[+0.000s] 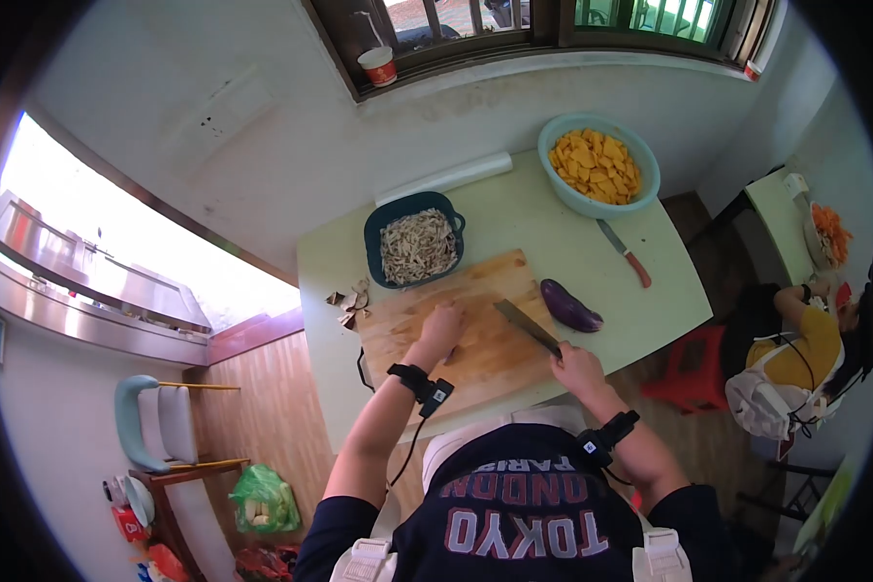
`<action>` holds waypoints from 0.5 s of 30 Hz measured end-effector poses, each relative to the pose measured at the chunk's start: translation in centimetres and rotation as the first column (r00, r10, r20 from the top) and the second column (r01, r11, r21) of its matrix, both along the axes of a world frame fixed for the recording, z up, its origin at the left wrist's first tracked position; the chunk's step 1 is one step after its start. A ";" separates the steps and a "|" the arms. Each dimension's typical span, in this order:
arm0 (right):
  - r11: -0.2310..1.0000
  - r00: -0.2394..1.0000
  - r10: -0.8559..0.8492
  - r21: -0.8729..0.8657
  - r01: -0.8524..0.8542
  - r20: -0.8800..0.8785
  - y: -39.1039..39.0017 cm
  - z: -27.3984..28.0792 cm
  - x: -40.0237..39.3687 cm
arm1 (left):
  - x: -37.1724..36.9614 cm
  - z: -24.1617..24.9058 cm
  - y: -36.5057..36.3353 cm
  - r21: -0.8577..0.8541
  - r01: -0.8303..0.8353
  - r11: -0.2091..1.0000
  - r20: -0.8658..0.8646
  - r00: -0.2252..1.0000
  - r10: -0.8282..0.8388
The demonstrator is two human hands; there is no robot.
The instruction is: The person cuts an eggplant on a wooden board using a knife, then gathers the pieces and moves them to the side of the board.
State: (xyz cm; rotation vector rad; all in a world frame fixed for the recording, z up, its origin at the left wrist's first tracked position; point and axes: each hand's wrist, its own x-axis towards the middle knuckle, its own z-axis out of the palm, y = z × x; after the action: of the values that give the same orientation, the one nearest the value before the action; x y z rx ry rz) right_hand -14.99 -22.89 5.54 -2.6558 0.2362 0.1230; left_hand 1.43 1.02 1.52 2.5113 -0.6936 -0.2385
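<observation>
Cleaver (527, 327) flat over cutting board (456, 325)

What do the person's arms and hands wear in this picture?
Both hands are bare. The left hand and right hand each have a black wrist strap with a small black device; a thin black cable hangs from the left one. Dark short sleeves cover the upper arms.

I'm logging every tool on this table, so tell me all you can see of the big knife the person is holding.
The knife has a broad, dark grey blade that looks like metal. It is held low over the wooden cutting board, its tip pointing toward the left hand, which rests on the board. The right hand wraps the handle, hiding it completely. The blade slants from the right hand up to the left, near the eggplant but apart from it. Whether its edge touches the board cannot be told.
</observation>
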 end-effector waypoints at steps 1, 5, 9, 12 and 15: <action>1.000 0.999 0.004 0.009 -0.004 -0.040 -0.1 -0.2 -0.3 | -0.6 -0.6 -0.2 0.063 0.010 0.998 -0.058 0.998 -0.006; 1.000 0.998 -0.008 -0.002 0.008 -0.061 -0.2 -0.5 -0.7 | -0.5 -2.6 0.1 -0.034 0.001 0.999 -0.140 0.990 -0.006; 1.000 0.999 -0.023 0.010 0.024 -0.042 -0.1 -1.2 -0.7 | 0.7 -1.5 0.5 0.053 0.010 0.999 -0.025 1.000 -0.009; 0.999 0.999 -0.008 0.033 0.010 -0.048 -0.1 -1.2 -1.0 | 3.8 5.1 1.1 -0.192 -0.142 0.971 -0.004 0.990 0.144; 0.999 0.995 0.013 0.032 -0.010 -0.097 0.0 -0.9 -0.8 | 6.4 8.5 2.5 -0.343 -0.167 0.924 0.111 0.970 0.217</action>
State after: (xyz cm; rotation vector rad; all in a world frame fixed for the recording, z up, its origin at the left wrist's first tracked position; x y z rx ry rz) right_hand -15.78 -22.87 4.68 -2.6234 0.2488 0.2584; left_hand 7.79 3.48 10.00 2.2642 -0.4891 0.1283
